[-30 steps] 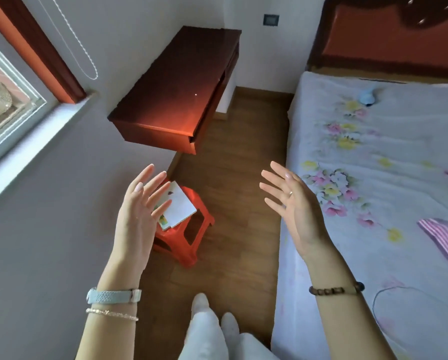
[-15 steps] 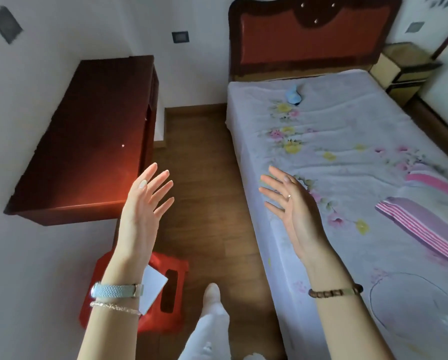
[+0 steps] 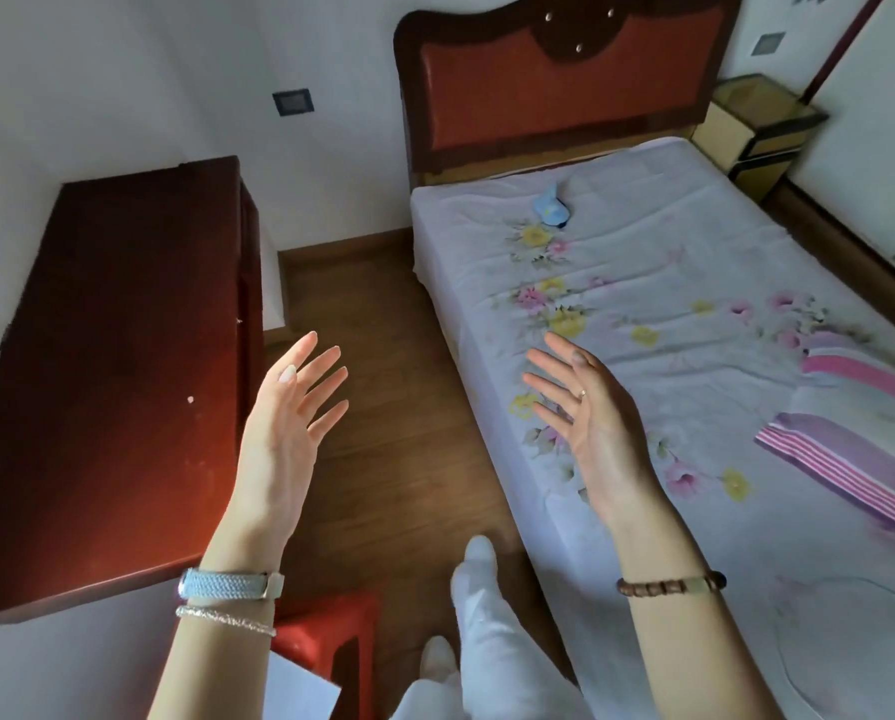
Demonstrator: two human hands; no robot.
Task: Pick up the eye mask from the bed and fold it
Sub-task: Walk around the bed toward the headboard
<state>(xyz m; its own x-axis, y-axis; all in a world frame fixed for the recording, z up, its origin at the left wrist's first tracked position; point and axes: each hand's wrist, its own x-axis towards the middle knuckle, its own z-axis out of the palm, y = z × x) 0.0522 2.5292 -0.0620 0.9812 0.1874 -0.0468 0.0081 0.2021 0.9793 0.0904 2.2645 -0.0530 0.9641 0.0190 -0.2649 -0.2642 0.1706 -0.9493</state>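
Observation:
A small light-blue eye mask lies bunched on the flowered sheet of the bed, near the headboard and far from both hands. My left hand is raised over the wooden floor, fingers spread, holding nothing. My right hand hovers over the bed's near left edge, palm turned inward, fingers apart and empty. A watch and a bracelet sit on my left wrist, a bead bracelet on my right.
A dark red desk stands along the left wall. A red stool with a white paper is by my feet. A striped pink folded cloth lies on the bed's right. A yellow nightstand sits beside the headboard.
The view has swung right and forward along the bed, bringing the headboard and eye mask nearer the centre. Both hands stay raised and open; the stool has dropped toward the bottom edge.

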